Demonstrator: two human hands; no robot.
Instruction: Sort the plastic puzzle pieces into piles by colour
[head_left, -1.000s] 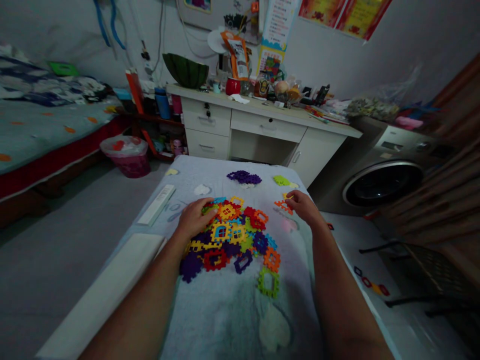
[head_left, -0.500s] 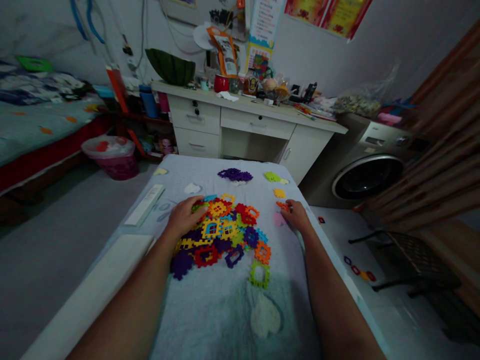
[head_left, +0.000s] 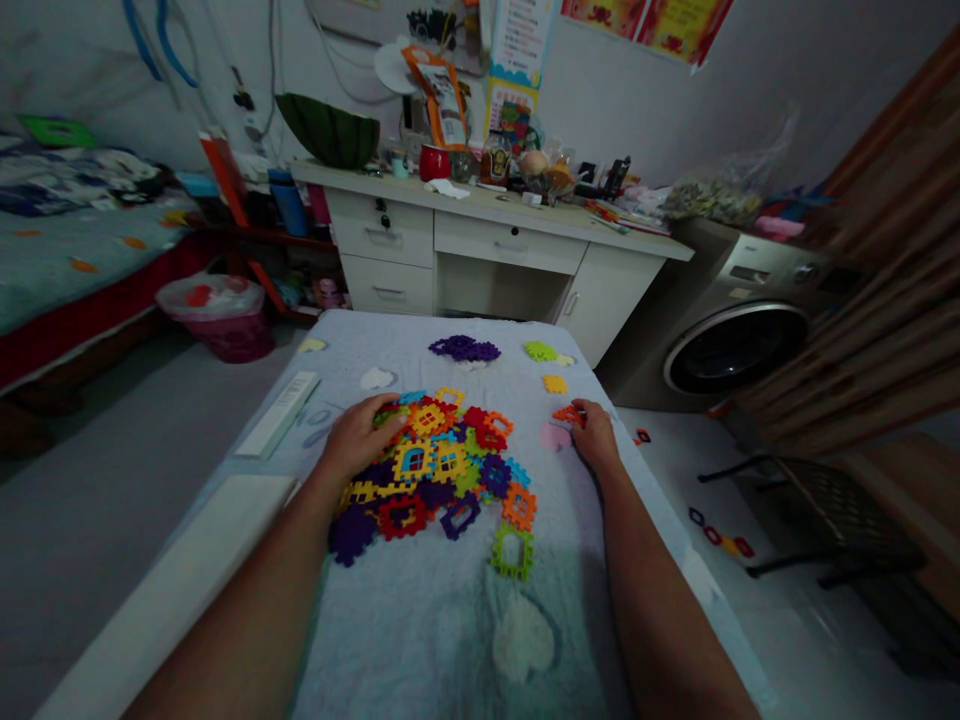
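A heap of colourful notched plastic building pieces [head_left: 431,460] lies on the cloth-covered table. My left hand [head_left: 361,435] rests at the heap's left edge, its thumb and fingers apart beside a green piece. To the right, my right hand [head_left: 595,432] has its fingers closed on an orange building piece [head_left: 565,414] at the table surface. Just beyond that hand lies a yellow piece [head_left: 555,384], with a light green group [head_left: 540,351] farther back. Several purple pieces [head_left: 464,348] are gathered near the far edge. A green frame piece [head_left: 513,553] sits at the heap's near side.
A white box [head_left: 278,415] lies along the table's left side, near a long white board [head_left: 217,540]. Ahead stands a cluttered white desk [head_left: 390,240], with a washing machine [head_left: 739,310] to its right. Several pieces [head_left: 720,540] are on the floor near a dark chair [head_left: 840,500].
The view has shifted slightly. My right hand stays at the orange piece, and my left hand remains at the heap's left edge.
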